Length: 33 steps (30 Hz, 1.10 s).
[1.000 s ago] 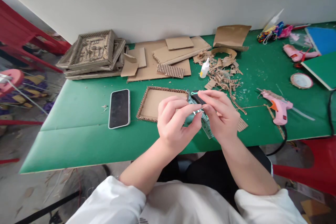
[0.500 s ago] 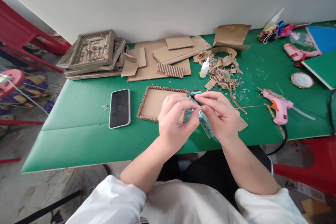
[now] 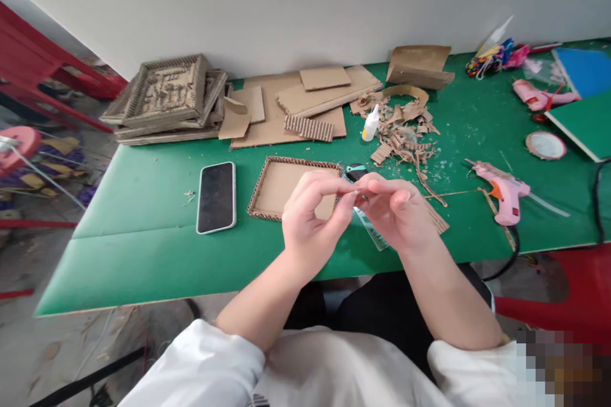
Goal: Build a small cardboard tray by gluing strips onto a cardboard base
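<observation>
Hands meet over a green table (image 3: 143, 248): the left hand (image 3: 310, 219) curls thumb and forefinger into a closed ring, tips pressed together, and the right hand (image 3: 398, 213) brings its own fingertips (image 3: 377, 187) in against them, the other fingers lying loosely bent. Whatever sits inside the pinch is too small to make out.

Just beyond the joined fingertips a small teal-and-black tool (image 3: 356, 172) lies on the table. A clear, pale green ruler (image 3: 375, 236) slants out from under the right hand. Directly behind the left hand sits a shallow cardboard frame (image 3: 281, 187), rectangular, its rim edged with ribbed corrugated strip.

Further out to the left of the grip a phone (image 3: 217, 196) lies with its dark screen up, with bare green surface around it and down to the near table edge. To the right of the grip rests a pink glue gun (image 3: 501, 191). Beyond the tool lies a heap of torn cardboard scraps (image 3: 405, 137), with a small white glue bottle (image 3: 370, 124) at its left edge. Flat cardboard sheets (image 3: 286, 108) and a stack of patterned cardboard frames (image 3: 167, 95) line the wall side.
</observation>
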Available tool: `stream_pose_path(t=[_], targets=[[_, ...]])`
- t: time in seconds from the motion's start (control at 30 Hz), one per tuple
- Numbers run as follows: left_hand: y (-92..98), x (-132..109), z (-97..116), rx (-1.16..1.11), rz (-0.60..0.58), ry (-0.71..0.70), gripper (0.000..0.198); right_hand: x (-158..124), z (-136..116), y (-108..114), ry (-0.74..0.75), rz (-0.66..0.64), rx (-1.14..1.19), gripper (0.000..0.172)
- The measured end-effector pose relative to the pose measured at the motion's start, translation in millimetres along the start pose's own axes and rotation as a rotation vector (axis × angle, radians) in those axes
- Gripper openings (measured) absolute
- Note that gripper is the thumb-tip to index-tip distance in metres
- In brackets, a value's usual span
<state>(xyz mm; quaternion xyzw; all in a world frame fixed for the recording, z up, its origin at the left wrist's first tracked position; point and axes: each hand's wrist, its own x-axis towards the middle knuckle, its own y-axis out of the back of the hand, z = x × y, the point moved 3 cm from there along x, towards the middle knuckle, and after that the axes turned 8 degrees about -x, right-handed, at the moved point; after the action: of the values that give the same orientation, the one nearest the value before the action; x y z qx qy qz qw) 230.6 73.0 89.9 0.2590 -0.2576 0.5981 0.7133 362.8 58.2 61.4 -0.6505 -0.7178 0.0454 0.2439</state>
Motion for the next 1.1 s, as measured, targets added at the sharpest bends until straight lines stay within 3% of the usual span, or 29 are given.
stream_pose_path(t=[0.13,0.4,0.9,1.1], targets=[[-0.3,-0.5,1.6,-0.031,-0.007,-0.007,0.013,0.2,1.0,-2.7,-0.012,-0.045,0.114,0.019],[-11.3,-0.6,17.2,0.161,-0.037,-0.246,0.012,1.3,0.6,1.3,0.032,0.046,-0.043,0.019],[-13.1,0.0,16.8,0.288,-0.006,-0.382,0.013,-1.7,0.9,2.0,0.054,0.049,-0.158,0.021],[-13.8,1.0,18.1,0.29,0.008,-0.368,0.015,-2.4,1.7,2.5,0.064,0.038,-0.164,0.022]])
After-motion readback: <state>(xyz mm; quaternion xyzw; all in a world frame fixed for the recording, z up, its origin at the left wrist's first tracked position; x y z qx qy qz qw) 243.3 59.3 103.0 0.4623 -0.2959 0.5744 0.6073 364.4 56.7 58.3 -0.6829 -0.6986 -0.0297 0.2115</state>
